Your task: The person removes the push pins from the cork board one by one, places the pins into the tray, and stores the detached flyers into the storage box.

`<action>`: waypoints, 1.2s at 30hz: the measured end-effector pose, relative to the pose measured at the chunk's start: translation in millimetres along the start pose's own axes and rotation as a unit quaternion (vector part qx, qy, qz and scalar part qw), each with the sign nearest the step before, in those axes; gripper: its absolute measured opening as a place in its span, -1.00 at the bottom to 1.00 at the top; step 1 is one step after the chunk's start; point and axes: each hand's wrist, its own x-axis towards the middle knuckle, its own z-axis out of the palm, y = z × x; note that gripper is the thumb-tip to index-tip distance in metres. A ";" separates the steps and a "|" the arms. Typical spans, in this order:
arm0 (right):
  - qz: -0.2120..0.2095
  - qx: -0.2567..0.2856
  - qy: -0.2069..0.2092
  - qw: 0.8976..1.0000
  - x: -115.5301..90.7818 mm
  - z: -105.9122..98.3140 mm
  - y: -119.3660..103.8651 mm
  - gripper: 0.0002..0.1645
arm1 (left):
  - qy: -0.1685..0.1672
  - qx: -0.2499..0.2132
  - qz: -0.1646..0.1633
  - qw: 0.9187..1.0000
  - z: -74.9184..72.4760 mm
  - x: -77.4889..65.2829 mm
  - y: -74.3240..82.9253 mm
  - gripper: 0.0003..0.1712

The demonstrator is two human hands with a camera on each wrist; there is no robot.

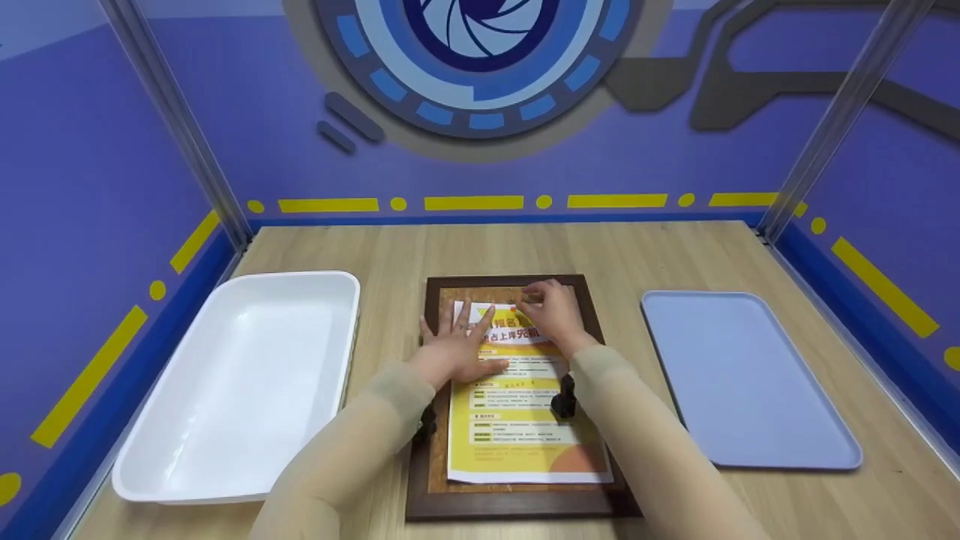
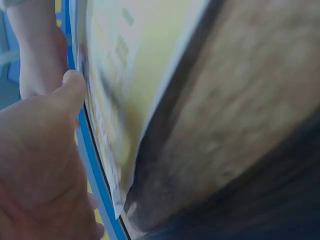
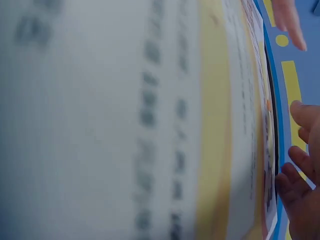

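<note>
A yellow and white printed poster (image 1: 525, 450) lies on a cork board (image 1: 439, 450) with a dark wooden frame (image 1: 517, 506). Spread over the poster's upper left, my left hand (image 1: 454, 352) rests with its fingers apart. My right hand (image 1: 555, 311) is at the poster's upper right, its fingers bent near the top edge and nothing visible between them. By its thumb, a small red spot (image 1: 514, 308) shows on the poster. In the left wrist view the poster's side edge (image 2: 167, 95) stands slightly off the cork (image 2: 250, 100).
A deep white tray (image 1: 255, 390) stands on the left of the wooden table (image 1: 390, 255). To the right lies a flat pale blue tray (image 1: 750, 382). Purple walls (image 1: 247, 165) close in the back and both sides.
</note>
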 end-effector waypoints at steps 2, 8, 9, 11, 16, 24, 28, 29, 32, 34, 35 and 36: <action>0.010 0.005 -0.010 1.000 -1.0 2.8 -0.7 -0.69 | -0.014 -0.008 0.001 1.000 2.1 -3.0 0.7 0.11; 0.017 -0.011 -0.024 1.000 -1.5 8.3 -1.8 -0.78 | -0.029 -0.022 0.007 0.999 6.9 -7.1 -1.5 0.06; 0.012 -0.016 -0.023 1.000 -1.6 8.9 -1.6 -0.79 | -0.032 -0.019 0.009 0.999 7.7 -6.9 -2.0 0.05; 0.005 -0.023 -0.021 1.000 -1.9 9.8 -0.9 -0.81 | -0.036 -0.013 0.011 0.999 9.2 -5.8 -3.0 0.04; -0.011 -0.035 -0.013 0.999 -1.9 10.7 -0.4 -0.84 | -0.040 0.000 0.013 0.999 10.9 -3.0 -3.9 0.03; 0.005 -0.045 -0.017 0.999 -1.0 9.2 -3.4 -0.83 | -0.044 -0.012 0.010 0.999 9.0 -3.1 -1.2 0.03; 0.017 -0.045 -0.017 0.999 -0.6 9.0 -6.3 -0.85 | -0.046 -0.013 0.006 0.999 8.5 -3.0 -1.3 0.03; 0.020 -0.044 -0.018 0.999 -0.4 9.2 -7.0 -0.86 | -0.046 -0.013 0.004 0.999 8.5 -3.2 -1.4 0.03; 0.031 -0.038 -0.022 0.999 0.5 10.2 -8.6 -0.87 | -0.049 -0.016 -0.001 0.999 9.3 -2.3 -1.9 0.03; 0.040 -0.031 -0.023 0.998 1.3 11.0 -8.8 -0.89 | -0.052 -0.021 -0.006 0.998 10.4 -0.7 -1.8 0.04; 0.044 -0.027 -0.021 0.998 1.8 11.4 -8.8 -0.90 | -0.056 -0.022 -0.008 0.998 11.3 0.7 -1.8 0.04; 0.048 -0.024 -0.019 0.998 2.2 11.7 -8.7 -0.91 | -0.060 -0.023 -0.011 0.998 12.1 2.6 -1.7 0.04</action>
